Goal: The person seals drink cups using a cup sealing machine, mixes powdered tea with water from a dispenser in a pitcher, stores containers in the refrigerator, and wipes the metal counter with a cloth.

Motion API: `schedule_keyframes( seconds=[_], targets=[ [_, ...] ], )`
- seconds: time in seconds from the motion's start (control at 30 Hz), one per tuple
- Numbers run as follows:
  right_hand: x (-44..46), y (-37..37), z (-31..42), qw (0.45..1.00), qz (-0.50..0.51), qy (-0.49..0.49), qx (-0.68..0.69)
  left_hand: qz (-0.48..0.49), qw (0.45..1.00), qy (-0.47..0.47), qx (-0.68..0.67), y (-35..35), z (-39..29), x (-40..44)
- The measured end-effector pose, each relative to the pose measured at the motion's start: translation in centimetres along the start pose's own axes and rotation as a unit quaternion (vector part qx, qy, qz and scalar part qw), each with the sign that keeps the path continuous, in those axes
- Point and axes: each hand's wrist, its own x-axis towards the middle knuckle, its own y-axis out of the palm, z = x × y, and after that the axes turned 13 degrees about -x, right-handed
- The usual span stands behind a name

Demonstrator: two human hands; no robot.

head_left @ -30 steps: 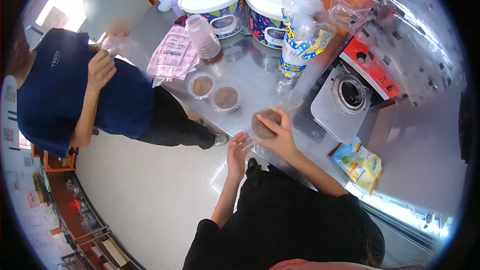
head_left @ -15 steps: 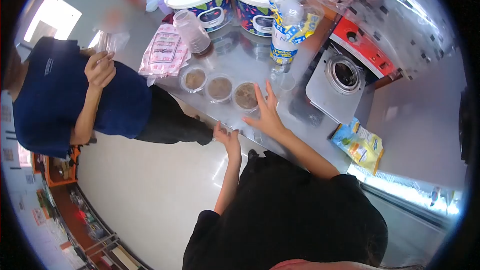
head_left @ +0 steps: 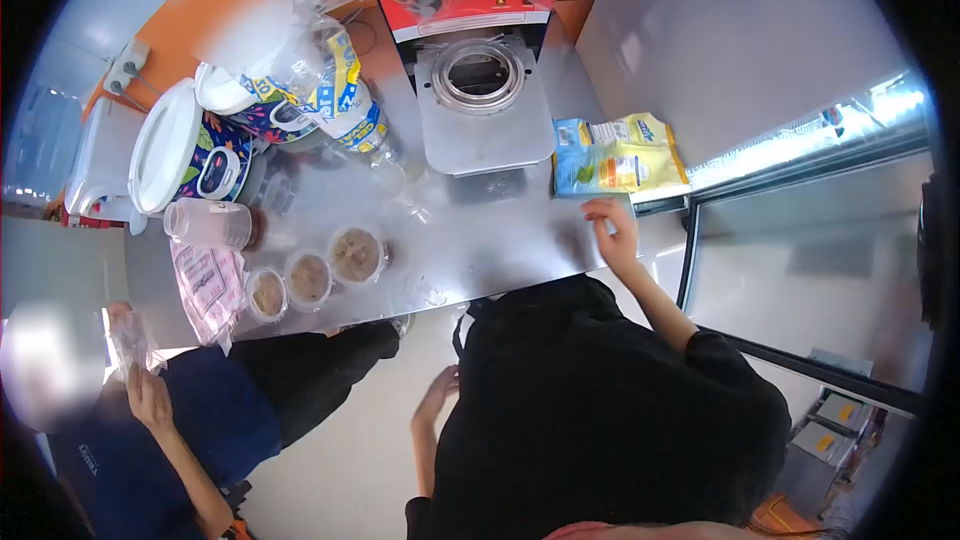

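Three clear round cups with brown contents stand in a row on the metal table: the left cup [head_left: 268, 294], the middle cup [head_left: 308, 279] and the right cup [head_left: 357, 255]. My right hand [head_left: 612, 230] is over the table's front right part, just below a blue and yellow pouch [head_left: 620, 155], fingers loosely apart and holding nothing visible. My left hand [head_left: 440, 392] hangs low beside my black clothing, off the table; its fingers are partly hidden and blurred. A red machine [head_left: 470, 10] with a round metal ring [head_left: 478, 76] stands at the back.
Patterned tubs with white lids [head_left: 163, 147], a clear jar [head_left: 208, 224], a pink printed bag [head_left: 208, 285] and a sleeve of cups [head_left: 350, 110] are on the left side. A co-worker [head_left: 170, 430] holds clear plastic at lower left. A glass-topped case [head_left: 810, 260] is at right.
The view has turned to the right. My right hand let go of the right cup and moved right towards the pouch. My left hand dropped from the table edge to my side.
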Motion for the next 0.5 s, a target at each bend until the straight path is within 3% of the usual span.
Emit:
schedule_keyframes(
  seconds=[0.03,0.07,0.1,0.13,0.17,0.2,0.23,0.3,0.33,0.4,0.47,0.5],
  targets=[
    [-0.1,-0.5,0.2,0.999,-0.026,0.033,0.005,-0.029,0.998,0.053,0.035,6.3,-6.7,-5.4],
    [-0.2,-0.7,0.4,0.997,-0.047,0.063,0.017,0.081,0.983,0.085,0.142,6.7,-10.7,-6.7],
    [-0.8,-0.7,-0.7,0.995,-0.060,0.076,0.014,0.107,0.967,0.146,0.178,9.4,-15.6,-10.2],
    [-1.3,-1.0,-0.5,0.992,-0.059,0.113,0.021,0.058,0.956,0.213,0.194,11.0,-19.4,-12.8],
    [-1.9,-0.9,-0.8,0.983,-0.058,0.153,0.084,0.022,0.911,0.369,0.182,10.8,-21.6,-14.0],
    [-2.9,-0.5,-1.8,0.971,-0.064,0.192,0.126,-0.144,0.833,0.474,0.248,11.8,-24.9,-15.3],
    [-3.5,-0.5,-2.4,0.967,-0.056,0.212,0.133,-0.233,0.736,0.587,0.243,11.0,-28.6,-15.0],
    [-4.2,-0.7,-3.2,0.967,-0.051,0.204,0.147,-0.359,0.528,0.710,0.297,8.7,-37.0,-13.2],
    [-4.7,-1.0,-3.7,0.973,-0.052,0.191,0.121,-0.374,0.496,0.749,0.232,6.0,-40.8,-11.5],
    [-5.3,-1.6,-4.8,0.982,-0.062,0.163,0.069,-0.630,0.265,0.632,0.365,3.3,-45.3,-9.8],
    [-6.5,-2.3,-6.1,0.974,-0.103,0.192,0.059,-0.699,0.324,0.489,0.409,-1.4,-47.2,-8.1],
    [-7.0,-2.7,-6.9,0.969,-0.123,0.209,0.054,-0.692,0.359,0.466,0.418,-3.3,-48.1,-7.7]
  ],
)
